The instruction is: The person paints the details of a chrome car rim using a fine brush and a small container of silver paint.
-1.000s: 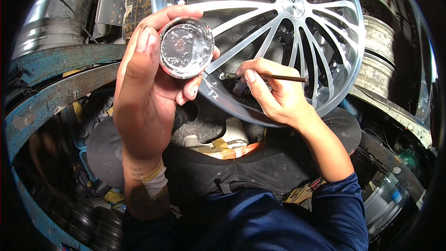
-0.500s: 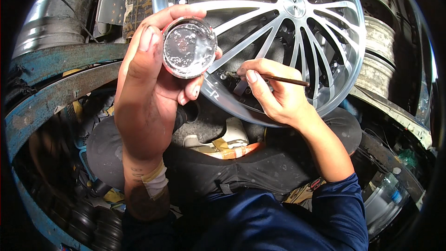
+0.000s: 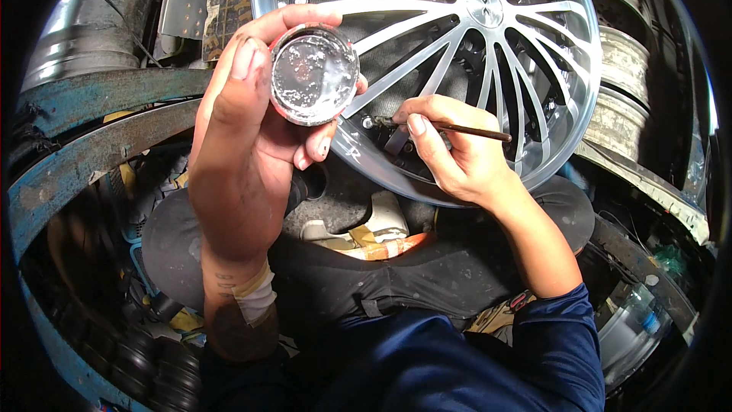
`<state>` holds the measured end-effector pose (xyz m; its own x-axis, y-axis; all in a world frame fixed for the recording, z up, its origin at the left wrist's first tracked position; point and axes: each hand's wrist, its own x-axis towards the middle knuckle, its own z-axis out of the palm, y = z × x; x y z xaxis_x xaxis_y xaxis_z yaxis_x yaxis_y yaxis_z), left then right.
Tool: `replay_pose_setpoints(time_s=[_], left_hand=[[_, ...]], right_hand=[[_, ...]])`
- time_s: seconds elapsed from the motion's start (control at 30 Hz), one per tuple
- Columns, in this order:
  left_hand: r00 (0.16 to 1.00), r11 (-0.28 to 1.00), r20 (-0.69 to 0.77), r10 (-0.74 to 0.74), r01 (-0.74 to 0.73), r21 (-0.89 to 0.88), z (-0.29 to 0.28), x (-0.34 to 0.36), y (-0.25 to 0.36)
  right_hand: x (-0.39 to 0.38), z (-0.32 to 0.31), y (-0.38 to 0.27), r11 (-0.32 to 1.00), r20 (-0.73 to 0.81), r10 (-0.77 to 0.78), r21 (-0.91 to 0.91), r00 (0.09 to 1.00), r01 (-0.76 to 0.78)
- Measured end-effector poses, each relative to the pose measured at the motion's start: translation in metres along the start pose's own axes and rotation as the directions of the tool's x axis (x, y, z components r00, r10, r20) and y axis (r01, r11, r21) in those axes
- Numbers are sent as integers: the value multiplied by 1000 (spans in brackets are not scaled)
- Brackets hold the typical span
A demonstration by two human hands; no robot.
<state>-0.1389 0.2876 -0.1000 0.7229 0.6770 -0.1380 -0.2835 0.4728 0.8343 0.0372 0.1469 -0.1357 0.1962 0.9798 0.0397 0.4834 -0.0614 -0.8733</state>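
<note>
Left hand (image 3: 245,137) around container (image 3: 315,76), right hand (image 3: 461,154) with brush (image 3: 476,133) over wheel (image 3: 484,6)

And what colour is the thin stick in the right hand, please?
The thin stick is dark brown; the head view shows it best.

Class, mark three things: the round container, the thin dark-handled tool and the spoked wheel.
Round container (image 3: 314,75): head view, on its round face.
Thin dark-handled tool (image 3: 471,130): head view, on its handle.
Spoked wheel (image 3: 484,6): head view, on its centre cap.
</note>
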Motion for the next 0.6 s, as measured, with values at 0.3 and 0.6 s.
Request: replay_pose_setpoints(time_s=[0.3,0.6], left_hand=[[997,1000,-77,-3,3,6,8,-1,1],[1000,1000,9,-6,6,-26,0,-1,1]], right_hand=[[1,2,1,996,-22,-78,-52,997,77],[2,2,3,982,-4,-155,-107,988,154]])
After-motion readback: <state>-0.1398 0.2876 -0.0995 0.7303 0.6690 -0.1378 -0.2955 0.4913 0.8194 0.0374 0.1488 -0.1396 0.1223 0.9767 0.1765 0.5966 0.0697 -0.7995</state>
